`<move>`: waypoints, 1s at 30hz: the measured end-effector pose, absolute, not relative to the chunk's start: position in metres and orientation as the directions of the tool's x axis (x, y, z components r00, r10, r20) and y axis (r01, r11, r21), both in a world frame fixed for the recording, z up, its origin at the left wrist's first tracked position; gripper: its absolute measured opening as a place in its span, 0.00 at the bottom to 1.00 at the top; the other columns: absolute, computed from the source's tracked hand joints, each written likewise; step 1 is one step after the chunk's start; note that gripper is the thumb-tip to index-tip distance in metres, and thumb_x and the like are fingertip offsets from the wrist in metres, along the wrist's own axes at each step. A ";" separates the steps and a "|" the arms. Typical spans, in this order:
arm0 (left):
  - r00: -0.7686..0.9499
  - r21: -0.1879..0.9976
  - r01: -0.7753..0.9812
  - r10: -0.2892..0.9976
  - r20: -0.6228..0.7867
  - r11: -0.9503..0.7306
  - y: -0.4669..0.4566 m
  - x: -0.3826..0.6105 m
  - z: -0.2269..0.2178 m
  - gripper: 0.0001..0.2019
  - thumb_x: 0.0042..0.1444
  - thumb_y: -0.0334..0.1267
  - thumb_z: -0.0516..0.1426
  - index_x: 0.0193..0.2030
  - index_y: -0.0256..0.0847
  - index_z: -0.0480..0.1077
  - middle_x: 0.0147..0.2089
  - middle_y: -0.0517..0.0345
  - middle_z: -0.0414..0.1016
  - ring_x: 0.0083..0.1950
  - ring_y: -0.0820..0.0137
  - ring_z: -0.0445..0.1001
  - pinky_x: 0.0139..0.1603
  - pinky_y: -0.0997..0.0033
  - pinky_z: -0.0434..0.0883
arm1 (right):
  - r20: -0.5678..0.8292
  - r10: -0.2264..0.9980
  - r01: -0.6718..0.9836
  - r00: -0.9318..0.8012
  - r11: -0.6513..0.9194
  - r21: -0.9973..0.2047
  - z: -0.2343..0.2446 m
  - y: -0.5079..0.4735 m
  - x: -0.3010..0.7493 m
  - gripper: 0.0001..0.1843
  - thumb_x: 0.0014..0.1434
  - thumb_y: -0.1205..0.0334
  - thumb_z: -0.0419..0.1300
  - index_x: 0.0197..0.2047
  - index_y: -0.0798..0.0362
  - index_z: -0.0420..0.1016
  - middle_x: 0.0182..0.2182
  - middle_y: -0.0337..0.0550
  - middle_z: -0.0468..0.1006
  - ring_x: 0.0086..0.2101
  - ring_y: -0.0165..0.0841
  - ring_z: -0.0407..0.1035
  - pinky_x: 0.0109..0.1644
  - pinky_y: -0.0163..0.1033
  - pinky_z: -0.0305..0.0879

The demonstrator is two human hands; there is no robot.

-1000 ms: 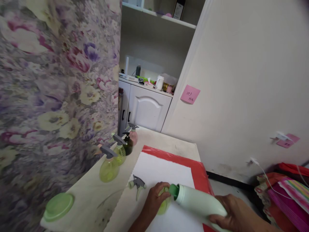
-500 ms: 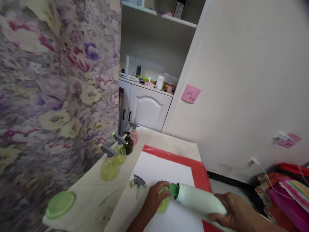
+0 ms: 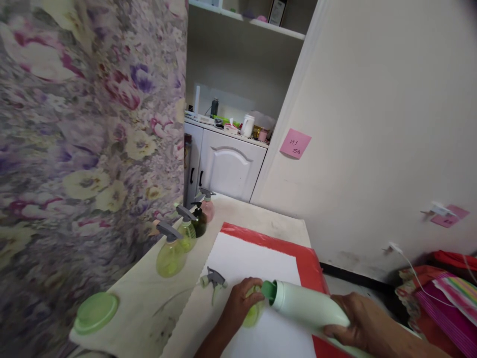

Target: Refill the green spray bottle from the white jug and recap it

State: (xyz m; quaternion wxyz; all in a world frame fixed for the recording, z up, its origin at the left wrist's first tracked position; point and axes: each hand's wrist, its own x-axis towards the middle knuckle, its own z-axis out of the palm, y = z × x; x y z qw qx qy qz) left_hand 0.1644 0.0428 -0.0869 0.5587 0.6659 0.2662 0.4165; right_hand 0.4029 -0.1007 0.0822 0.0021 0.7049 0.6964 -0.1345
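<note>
My left hand (image 3: 238,303) is closed around the upper part of a small yellow-green spray bottle (image 3: 253,315) standing on white paper (image 3: 257,253). A pale green detergent bottle (image 3: 305,306) lies tilted almost level in my right hand (image 3: 356,320), fingers wrapped about its far end. Its dark green spout (image 3: 269,291) is at the small bottle's mouth, beside my left fingers; whether liquid flows I cannot tell. Left of my left hand, a grey trigger spray head (image 3: 214,279) rests on the paper. Toward the table's left corner lies a round green lid (image 3: 96,312).
Along the table's left edge stand two yellow-green spray bottles (image 3: 171,258), a dark pump bottle (image 3: 199,222) and a pink spray bottle (image 3: 207,209). Red sheeting (image 3: 311,268) shows beneath the paper. A floral curtain (image 3: 93,149) hangs at left; a white cabinet (image 3: 231,166) stands behind.
Both hands keep their hold, and the tilted bottle stays at the small bottle's mouth. The view has shifted very slightly.
</note>
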 end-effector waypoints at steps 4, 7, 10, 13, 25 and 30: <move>0.508 0.967 -0.101 0.823 0.252 -0.234 0.043 0.165 -0.087 0.10 0.51 0.38 0.60 0.40 0.42 0.76 0.41 0.56 0.79 0.45 0.62 0.74 0.49 0.67 0.66 | -0.186 0.982 0.981 -0.017 -0.020 -0.192 0.081 -0.100 0.405 0.18 0.55 0.44 0.58 0.33 0.51 0.76 0.26 0.40 0.81 0.26 0.34 0.73 0.28 0.34 0.55; 0.509 0.968 -0.094 0.824 0.249 -0.235 0.043 0.165 -0.088 0.10 0.51 0.38 0.60 0.40 0.43 0.76 0.41 0.56 0.79 0.45 0.62 0.73 0.49 0.67 0.66 | -0.180 0.984 0.984 -0.016 -0.016 -0.176 0.080 -0.100 0.406 0.20 0.54 0.42 0.58 0.32 0.51 0.76 0.25 0.41 0.80 0.25 0.34 0.72 0.27 0.35 0.54; 0.510 0.967 -0.093 0.823 0.250 -0.236 0.044 0.165 -0.087 0.10 0.51 0.38 0.59 0.40 0.42 0.76 0.40 0.56 0.79 0.45 0.62 0.74 0.49 0.67 0.66 | -0.182 0.983 0.985 -0.020 -0.012 -0.173 0.080 -0.100 0.407 0.21 0.55 0.41 0.57 0.32 0.51 0.76 0.25 0.41 0.80 0.25 0.34 0.72 0.27 0.35 0.54; 0.512 0.967 -0.096 0.821 0.252 -0.237 0.044 0.166 -0.086 0.09 0.51 0.37 0.59 0.39 0.42 0.76 0.40 0.56 0.79 0.45 0.62 0.74 0.49 0.67 0.66 | -0.193 0.981 0.982 -0.026 -0.012 -0.191 0.081 -0.100 0.406 0.24 0.55 0.38 0.55 0.33 0.51 0.76 0.26 0.41 0.81 0.25 0.34 0.73 0.28 0.35 0.55; 0.503 0.969 -0.089 0.829 0.243 -0.229 0.044 0.166 -0.087 0.10 0.51 0.38 0.60 0.40 0.42 0.77 0.41 0.56 0.79 0.45 0.62 0.74 0.50 0.67 0.66 | -0.218 0.975 0.979 -0.028 -0.018 -0.205 0.089 -0.100 0.401 0.25 0.55 0.37 0.55 0.32 0.52 0.75 0.25 0.41 0.80 0.25 0.33 0.72 0.27 0.34 0.54; 0.499 0.970 -0.091 0.833 0.240 -0.225 0.044 0.166 -0.087 0.10 0.50 0.37 0.60 0.41 0.42 0.76 0.41 0.56 0.79 0.46 0.62 0.74 0.50 0.67 0.66 | -0.226 0.974 0.983 -0.018 -0.024 -0.182 0.090 -0.100 0.399 0.28 0.55 0.34 0.53 0.32 0.53 0.75 0.26 0.44 0.80 0.26 0.35 0.72 0.27 0.35 0.53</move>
